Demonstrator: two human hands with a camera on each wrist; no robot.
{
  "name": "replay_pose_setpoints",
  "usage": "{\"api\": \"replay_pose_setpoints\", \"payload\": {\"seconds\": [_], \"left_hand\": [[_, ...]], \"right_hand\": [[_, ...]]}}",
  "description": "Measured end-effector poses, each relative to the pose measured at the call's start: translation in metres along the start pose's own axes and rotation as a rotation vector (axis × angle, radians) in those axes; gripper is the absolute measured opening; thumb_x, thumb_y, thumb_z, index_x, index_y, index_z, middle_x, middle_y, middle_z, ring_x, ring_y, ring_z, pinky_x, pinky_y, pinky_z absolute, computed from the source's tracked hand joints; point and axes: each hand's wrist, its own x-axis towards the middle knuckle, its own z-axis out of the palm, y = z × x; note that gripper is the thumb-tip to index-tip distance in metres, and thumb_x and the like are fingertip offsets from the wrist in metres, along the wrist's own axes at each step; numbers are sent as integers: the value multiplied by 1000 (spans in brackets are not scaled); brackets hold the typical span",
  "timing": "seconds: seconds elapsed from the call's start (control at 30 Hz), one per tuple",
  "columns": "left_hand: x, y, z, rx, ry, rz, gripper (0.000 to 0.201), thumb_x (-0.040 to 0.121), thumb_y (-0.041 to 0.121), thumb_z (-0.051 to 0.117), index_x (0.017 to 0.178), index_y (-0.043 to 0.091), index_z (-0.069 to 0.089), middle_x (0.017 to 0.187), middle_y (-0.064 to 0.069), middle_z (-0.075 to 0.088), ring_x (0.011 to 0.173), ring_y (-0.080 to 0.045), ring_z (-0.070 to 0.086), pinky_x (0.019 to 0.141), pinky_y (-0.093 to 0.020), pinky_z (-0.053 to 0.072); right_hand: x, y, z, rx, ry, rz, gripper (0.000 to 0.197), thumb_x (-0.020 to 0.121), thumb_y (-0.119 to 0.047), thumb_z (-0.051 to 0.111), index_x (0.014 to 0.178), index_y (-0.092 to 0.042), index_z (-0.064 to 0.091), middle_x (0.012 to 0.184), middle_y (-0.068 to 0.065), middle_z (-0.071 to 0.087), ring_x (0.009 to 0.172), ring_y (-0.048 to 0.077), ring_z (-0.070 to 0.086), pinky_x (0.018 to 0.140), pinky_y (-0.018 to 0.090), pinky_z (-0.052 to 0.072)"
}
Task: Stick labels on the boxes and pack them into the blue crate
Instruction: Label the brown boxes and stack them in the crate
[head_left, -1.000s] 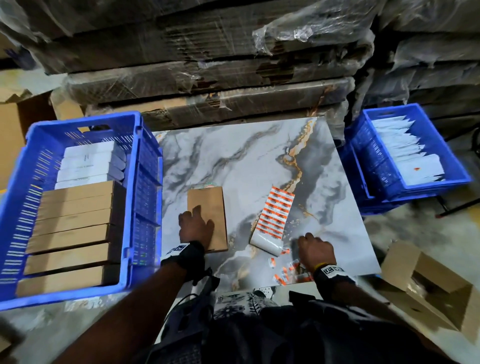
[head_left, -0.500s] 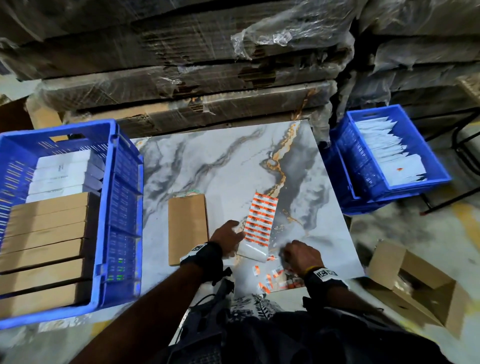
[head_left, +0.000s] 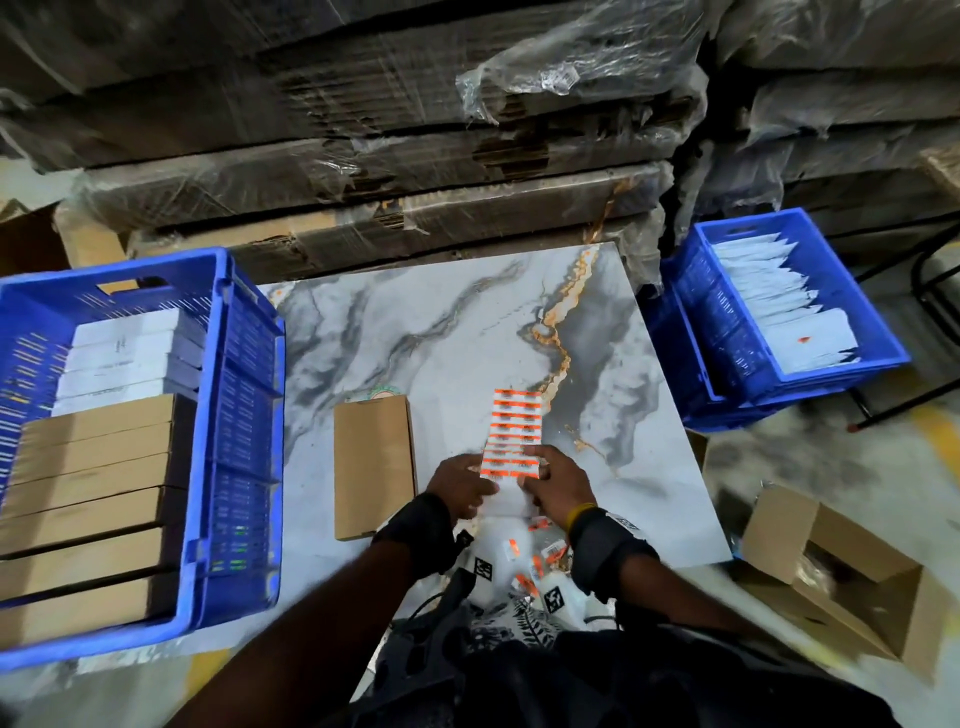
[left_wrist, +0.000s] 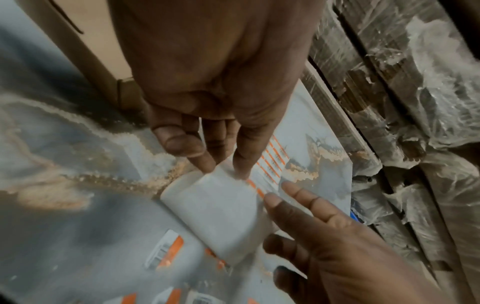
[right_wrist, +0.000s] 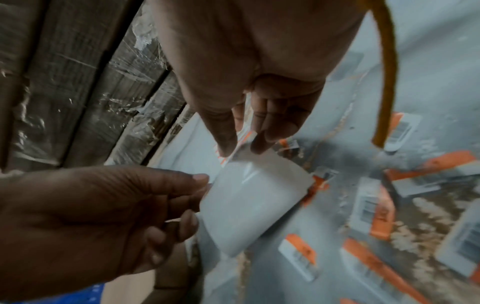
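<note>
Both hands work the label sheet (head_left: 511, 434) on the marble counter (head_left: 415, 343): the left hand (head_left: 460, 486) pinches its curled white end, and the right hand (head_left: 553, 480) pinches at an orange label edge.

Risk: a torn or self-stuck label — the backing is curled.

Count: one kraft box (head_left: 373, 465) beside the sheet; two blue crates; six kraft boxes in the left crate (head_left: 208, 613).

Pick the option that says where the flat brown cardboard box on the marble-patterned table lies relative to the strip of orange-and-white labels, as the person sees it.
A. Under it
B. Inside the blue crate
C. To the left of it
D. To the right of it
C: in the head view the flat brown cardboard box lies on the marble-patterned table, left of the strip of orange-and-white labels that both hands are handling.
</note>
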Motion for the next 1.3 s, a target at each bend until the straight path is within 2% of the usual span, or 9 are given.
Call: {"api": "replay_pose_setpoints", "payload": {"seconds": [0.1, 0.2, 0.3, 0.4, 0.47, 0.63, 0.93, 1.13, 1.3], "left_hand": [[-6, 9, -3, -36, 62, 211, 39, 73, -17, 68, 109, -2, 69, 93, -13, 71, 60, 1, 62, 64, -18, 51], [-9, 17, -12, -35, 131, 326, 22, 72, -1, 77, 94, 0, 74, 98, -17, 74, 82, -15, 66, 85, -39, 53], [-9, 26, -18, -33, 187, 340, 29, 68, 27, 80, 86, 6, 74, 86, -16, 74, 73, -13, 62, 76, -38, 54], [-23, 42, -22, -32, 211, 382, 16, 82, 17, 75, 92, 5, 72, 72, -4, 69, 57, -8, 59, 55, -19, 46], [-30, 47, -24, -34, 189, 417, 11, 88, 9, 68, 96, 2, 70, 73, -6, 68, 56, -10, 62, 53, -20, 47], [-39, 51, -31, -56, 159, 504, 21, 88, -9, 58, 96, 8, 67, 81, -9, 67, 69, -17, 67, 75, -32, 56], [-49, 53, -41, 144, 237, 667, 13, 93, 12, 63, 100, 3, 69, 77, -3, 68, 57, -9, 68, 60, -17, 51], [-50, 52, -41, 384, 294, 749, 16, 91, 24, 57, 94, 18, 72, 65, 1, 70, 62, -5, 66, 71, -26, 53], [-47, 52, -37, 467, 337, 779, 19, 90, 28, 57, 93, 19, 73, 74, -2, 73, 68, -12, 68, 70, -33, 54]], "right_hand": [[7, -12, -4, 121, 91, -19, 30, 84, -3, 68, 111, -16, 64, 88, 4, 68, 74, 18, 62, 59, 15, 45], [11, -29, -7, 97, 160, -48, 27, 84, -7, 70, 108, -18, 66, 95, 4, 64, 85, 21, 61, 69, 22, 47], [8, -45, -6, -134, 292, -242, 30, 82, -14, 71, 110, -22, 69, 114, 4, 52, 102, 19, 59, 87, 29, 50], [3, -58, 1, -315, 298, -566, 31, 81, -15, 70, 110, -25, 72, 110, -1, 56, 102, 15, 56, 88, 30, 49], [1, -64, 3, -366, 280, -673, 33, 81, -15, 69, 111, -27, 73, 106, -3, 63, 100, 16, 59, 86, 34, 51], [-1, -80, 0, -452, 281, -735, 28, 86, -22, 69, 114, -28, 72, 105, -4, 69, 99, 17, 62, 83, 28, 41], [-3, -88, -1, -411, 265, -811, 21, 87, -27, 70, 107, -21, 75, 97, 1, 74, 89, 21, 68, 81, 38, 54], [-6, -88, -2, -506, 296, -866, 22, 84, -26, 63, 100, -20, 77, 89, 0, 75, 81, 22, 69, 73, 36, 55], [-7, -89, -4, -508, 300, -871, 24, 84, -30, 59, 97, -21, 77, 89, -1, 75, 82, 21, 69, 74, 34, 54]]}}
